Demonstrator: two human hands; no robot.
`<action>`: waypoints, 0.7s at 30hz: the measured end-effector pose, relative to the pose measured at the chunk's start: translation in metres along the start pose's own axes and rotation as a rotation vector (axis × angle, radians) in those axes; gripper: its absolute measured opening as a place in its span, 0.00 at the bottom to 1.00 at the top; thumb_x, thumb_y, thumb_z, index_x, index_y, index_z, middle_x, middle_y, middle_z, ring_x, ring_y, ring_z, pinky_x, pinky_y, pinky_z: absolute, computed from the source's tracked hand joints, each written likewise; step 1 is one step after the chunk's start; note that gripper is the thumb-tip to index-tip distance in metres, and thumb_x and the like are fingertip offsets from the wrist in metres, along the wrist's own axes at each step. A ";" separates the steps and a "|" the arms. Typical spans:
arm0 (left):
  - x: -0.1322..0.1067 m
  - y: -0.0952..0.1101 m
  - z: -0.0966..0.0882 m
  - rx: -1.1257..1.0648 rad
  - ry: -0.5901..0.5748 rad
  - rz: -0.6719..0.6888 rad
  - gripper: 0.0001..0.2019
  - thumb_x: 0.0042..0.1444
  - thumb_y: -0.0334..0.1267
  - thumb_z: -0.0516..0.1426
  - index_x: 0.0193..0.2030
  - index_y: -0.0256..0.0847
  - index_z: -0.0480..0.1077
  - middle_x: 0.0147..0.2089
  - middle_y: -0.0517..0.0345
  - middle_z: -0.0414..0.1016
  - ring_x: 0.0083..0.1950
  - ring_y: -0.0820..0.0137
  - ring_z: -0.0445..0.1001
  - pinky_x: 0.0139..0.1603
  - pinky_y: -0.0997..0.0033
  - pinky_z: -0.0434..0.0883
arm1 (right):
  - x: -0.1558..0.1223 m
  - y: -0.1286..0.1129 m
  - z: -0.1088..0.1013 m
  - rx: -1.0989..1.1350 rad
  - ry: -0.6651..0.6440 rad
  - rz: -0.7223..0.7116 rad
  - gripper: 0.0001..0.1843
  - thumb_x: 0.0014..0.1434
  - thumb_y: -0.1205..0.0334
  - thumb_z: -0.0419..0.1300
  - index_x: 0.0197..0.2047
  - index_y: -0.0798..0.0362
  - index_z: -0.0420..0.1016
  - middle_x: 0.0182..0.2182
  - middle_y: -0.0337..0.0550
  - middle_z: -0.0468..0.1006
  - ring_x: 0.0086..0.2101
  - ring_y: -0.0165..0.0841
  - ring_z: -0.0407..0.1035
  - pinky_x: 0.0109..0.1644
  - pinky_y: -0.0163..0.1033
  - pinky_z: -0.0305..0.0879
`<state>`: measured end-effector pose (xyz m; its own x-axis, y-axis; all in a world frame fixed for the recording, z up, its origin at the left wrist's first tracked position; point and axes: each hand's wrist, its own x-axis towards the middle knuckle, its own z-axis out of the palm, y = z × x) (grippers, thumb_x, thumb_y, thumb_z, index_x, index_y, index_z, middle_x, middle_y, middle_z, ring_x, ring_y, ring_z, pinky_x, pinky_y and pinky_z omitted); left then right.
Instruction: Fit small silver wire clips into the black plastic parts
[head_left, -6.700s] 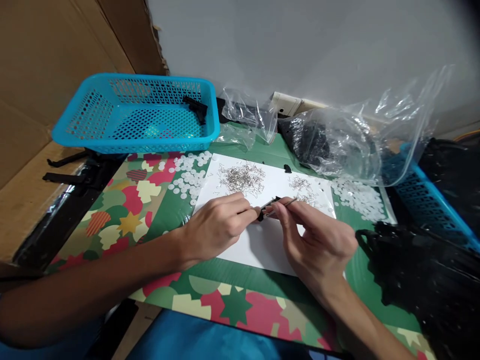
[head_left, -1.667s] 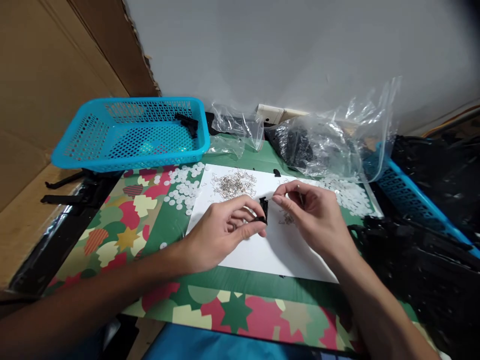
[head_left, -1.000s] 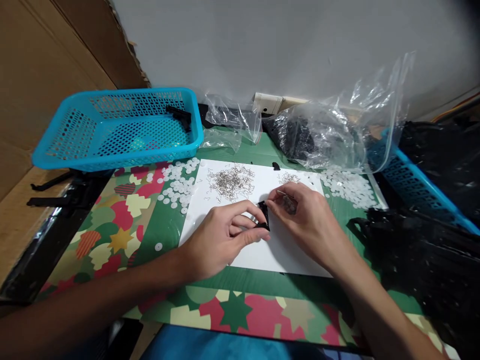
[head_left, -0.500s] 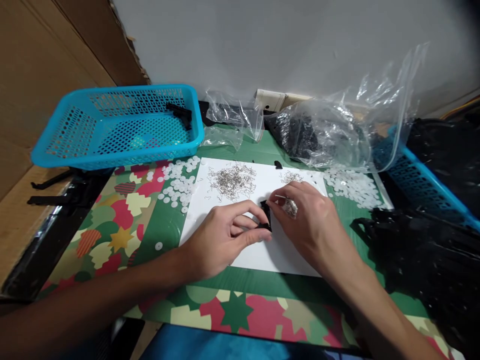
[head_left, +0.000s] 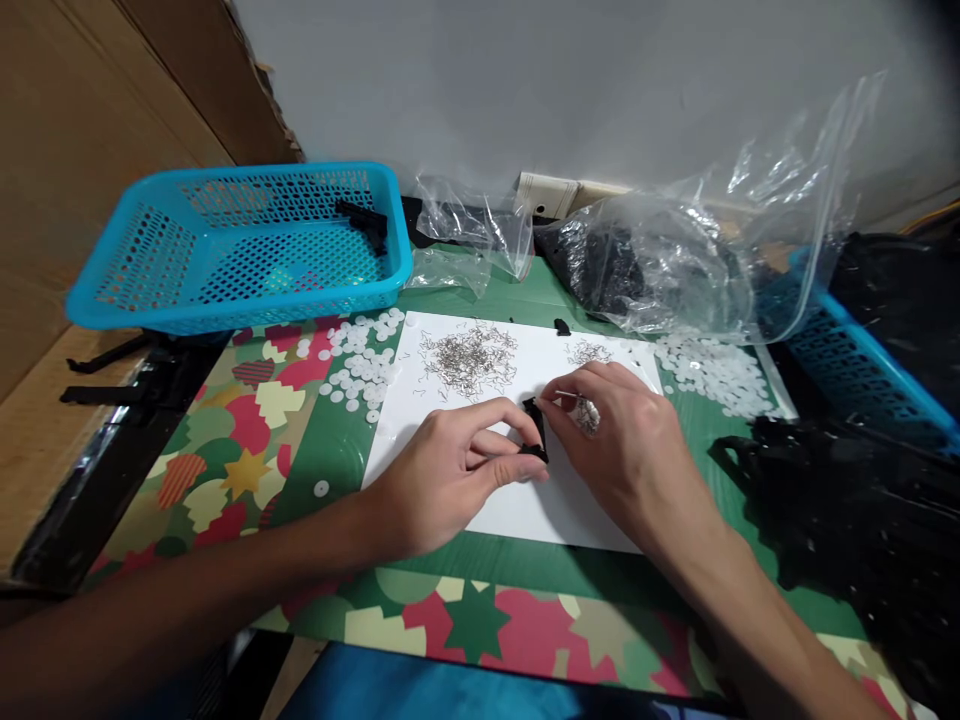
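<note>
Head view, landmark: white paper sheet [head_left: 525, 500] lying on the patterned tabletop [head_left: 247, 440].
Left hand [head_left: 450, 475]: rests on the sheet's middle, thumb and fingers pinched shut around a small black clip [head_left: 535, 437]; the grip is closed on it.
Black clip: held just above the sheet's centre, between the two hands, standing roughly upright.
Right hand [head_left: 637, 460]: over the sheet's right half, fingertips [head_left: 546, 404] touching the clip's top; thumb and forefinger are pressed together on a thin metal wire piece [head_left: 568, 395], though it is too small to tell its exact shape.
Wire pile [head_left: 469, 357]: a heap of small metal springs on the sheet's far part, left of centre; a smaller scatter [head_left: 589, 352] sits on the far right part.
White discs [head_left: 360, 365]: spread just off the sheet's left edge; another patch [head_left: 709, 370] lies off its right edge.
Blue basket [head_left: 240, 245]: beyond the sheet's far left corner, holding one black clip.
Clear plastic bag [head_left: 675, 260]: beyond the sheet's far right corner, with dark parts inside.
Black parts heap [head_left: 847, 510]: well right of the sheet.
</note>
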<state>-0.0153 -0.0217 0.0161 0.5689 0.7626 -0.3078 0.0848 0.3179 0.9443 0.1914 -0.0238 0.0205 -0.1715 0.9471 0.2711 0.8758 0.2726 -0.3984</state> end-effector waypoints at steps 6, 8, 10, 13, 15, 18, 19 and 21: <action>0.000 0.001 0.000 0.036 -0.017 0.008 0.16 0.67 0.52 0.64 0.46 0.41 0.72 0.35 0.58 0.84 0.18 0.84 0.62 0.19 0.80 0.56 | 0.000 0.001 0.003 0.005 0.008 -0.015 0.05 0.68 0.66 0.65 0.38 0.55 0.81 0.33 0.45 0.80 0.37 0.40 0.74 0.40 0.43 0.66; 0.000 0.001 0.000 0.045 -0.019 0.011 0.16 0.67 0.52 0.64 0.45 0.41 0.72 0.33 0.59 0.83 0.18 0.84 0.61 0.19 0.80 0.55 | 0.001 0.001 0.004 0.015 -0.003 -0.014 0.05 0.68 0.66 0.65 0.38 0.55 0.82 0.34 0.45 0.80 0.37 0.40 0.74 0.40 0.43 0.67; 0.000 0.001 0.000 0.048 -0.016 0.011 0.16 0.67 0.52 0.64 0.45 0.41 0.72 0.32 0.60 0.83 0.18 0.84 0.61 0.19 0.80 0.55 | 0.001 0.001 0.004 0.029 -0.007 -0.011 0.05 0.67 0.67 0.65 0.39 0.55 0.83 0.34 0.45 0.81 0.37 0.40 0.75 0.40 0.43 0.67; 0.000 0.000 0.000 0.042 -0.011 0.009 0.16 0.67 0.52 0.63 0.46 0.41 0.72 0.32 0.60 0.82 0.18 0.84 0.60 0.19 0.80 0.55 | 0.000 0.001 0.000 0.057 -0.007 -0.013 0.04 0.66 0.69 0.66 0.39 0.54 0.84 0.35 0.43 0.82 0.37 0.38 0.76 0.40 0.42 0.67; 0.000 0.001 0.000 0.034 -0.012 0.009 0.15 0.67 0.52 0.63 0.46 0.41 0.72 0.34 0.59 0.83 0.18 0.84 0.61 0.19 0.80 0.55 | 0.000 0.001 -0.004 0.093 -0.024 -0.008 0.05 0.66 0.69 0.66 0.40 0.53 0.85 0.36 0.43 0.82 0.37 0.37 0.76 0.40 0.41 0.66; -0.001 0.002 0.000 0.013 -0.012 0.007 0.15 0.67 0.51 0.64 0.47 0.41 0.72 0.39 0.55 0.85 0.18 0.85 0.63 0.19 0.80 0.57 | 0.001 0.000 -0.012 0.182 -0.087 0.033 0.08 0.70 0.64 0.63 0.44 0.52 0.86 0.38 0.43 0.83 0.37 0.35 0.76 0.39 0.40 0.65; -0.001 0.003 -0.001 0.006 -0.014 0.006 0.15 0.67 0.51 0.64 0.47 0.41 0.71 0.40 0.55 0.86 0.18 0.85 0.64 0.19 0.80 0.58 | 0.001 0.000 -0.015 0.213 -0.110 0.053 0.09 0.71 0.63 0.62 0.45 0.51 0.86 0.38 0.43 0.83 0.37 0.35 0.76 0.39 0.40 0.65; -0.002 0.004 -0.001 -0.003 -0.025 0.006 0.15 0.67 0.51 0.64 0.47 0.42 0.71 0.41 0.54 0.86 0.18 0.84 0.65 0.19 0.80 0.59 | 0.002 -0.001 -0.020 0.265 -0.154 0.100 0.11 0.73 0.59 0.60 0.45 0.51 0.85 0.38 0.42 0.84 0.36 0.34 0.75 0.38 0.40 0.64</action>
<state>-0.0168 -0.0211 0.0200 0.5893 0.7505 -0.2991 0.0784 0.3154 0.9457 0.1990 -0.0251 0.0386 -0.1744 0.9805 0.0910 0.7472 0.1920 -0.6363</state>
